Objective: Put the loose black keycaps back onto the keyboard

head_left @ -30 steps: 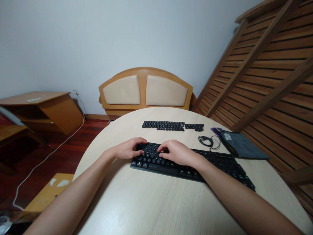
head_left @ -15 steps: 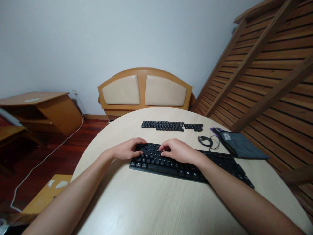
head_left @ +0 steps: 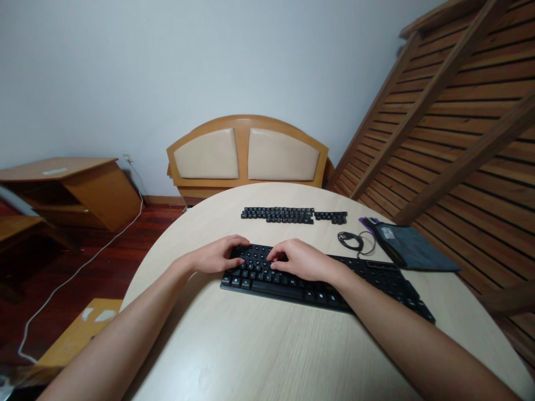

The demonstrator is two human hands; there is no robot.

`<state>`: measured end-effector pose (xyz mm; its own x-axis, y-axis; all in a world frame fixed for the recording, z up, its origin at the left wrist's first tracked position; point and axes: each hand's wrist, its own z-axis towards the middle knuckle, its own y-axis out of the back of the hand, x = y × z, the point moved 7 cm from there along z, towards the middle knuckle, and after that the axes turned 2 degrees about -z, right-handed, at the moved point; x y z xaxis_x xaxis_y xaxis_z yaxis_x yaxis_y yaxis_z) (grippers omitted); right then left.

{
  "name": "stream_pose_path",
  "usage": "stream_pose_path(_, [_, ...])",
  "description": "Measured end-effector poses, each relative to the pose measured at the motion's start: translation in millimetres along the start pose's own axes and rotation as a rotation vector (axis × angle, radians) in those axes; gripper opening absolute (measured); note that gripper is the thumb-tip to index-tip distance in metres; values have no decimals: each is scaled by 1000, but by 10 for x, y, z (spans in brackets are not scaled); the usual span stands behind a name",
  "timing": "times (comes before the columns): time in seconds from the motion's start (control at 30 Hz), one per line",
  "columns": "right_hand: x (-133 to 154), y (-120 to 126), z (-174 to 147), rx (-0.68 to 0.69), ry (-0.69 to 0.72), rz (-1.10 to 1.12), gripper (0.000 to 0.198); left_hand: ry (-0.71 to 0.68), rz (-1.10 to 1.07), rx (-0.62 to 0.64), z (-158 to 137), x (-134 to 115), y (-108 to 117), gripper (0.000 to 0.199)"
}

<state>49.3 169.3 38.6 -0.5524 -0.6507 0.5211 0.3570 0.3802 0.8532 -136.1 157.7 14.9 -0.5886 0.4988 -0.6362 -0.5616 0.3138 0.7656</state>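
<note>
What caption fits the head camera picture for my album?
Left hand and right hand at a keyboard, loose keys in rows beyond.

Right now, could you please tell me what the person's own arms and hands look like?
The left hand and right hand are bare, without gloves. The left forearm and right forearm show no sleeves, watch or bracelet. Finer marks are too small to tell.

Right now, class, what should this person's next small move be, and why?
Probably to close the right hand's thumb and forefinger lightly over the keyboard, with the left hand as a brace. They are slightly parted above key positions, the left hand rests on the left end, and loose keycaps lie in rows beyond. Whether they pinch a keycap is unclear.
</note>
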Motion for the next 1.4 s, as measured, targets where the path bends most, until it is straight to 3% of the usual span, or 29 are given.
stream_pose_path(0.4, [114, -21, 16, -53, 54, 18, 18, 2, 21, 9, 10, -41, 8, 46])
stream_pose_path(0.93, [106, -97, 14, -41, 17, 42, 16, -4, 9, 2, 5, -40, 10, 46])
stream_pose_path(1.4, [260, -90, -17, -102, -54, -160, 19, -12, 0, 4, 5, -29, 3, 45])
